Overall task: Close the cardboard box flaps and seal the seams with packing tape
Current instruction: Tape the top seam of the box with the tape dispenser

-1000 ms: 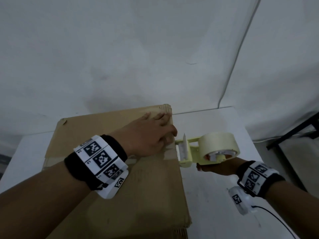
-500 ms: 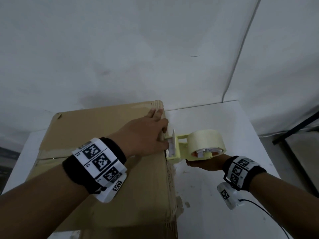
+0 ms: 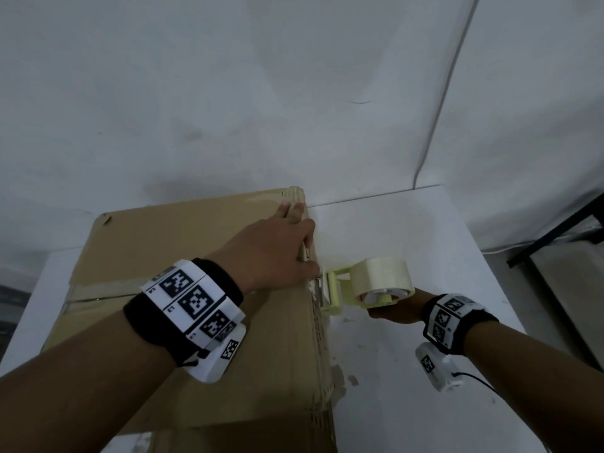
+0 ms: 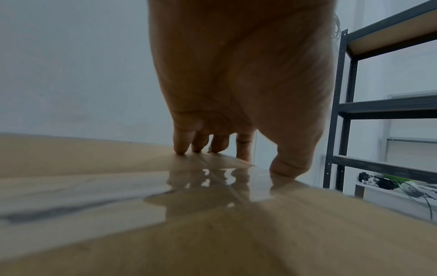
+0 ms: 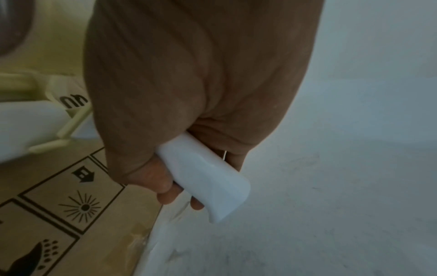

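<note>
left hand at box right edge, right hand gripping dispenser alongside

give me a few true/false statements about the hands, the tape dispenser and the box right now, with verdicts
1. The left hand lies on top of the brown cardboard box by its right edge. True.
2. The right hand holds the pale yellow-green tape dispenser by its white handle. True.
3. The dispenser sits on top of the box. False: it is against the box's right side, at the top edge.
4. The box flaps stand open. False: they are shut, with glossy clear tape along the seam.
5. The box stands on the floor. False: it stands on a white table.
</note>
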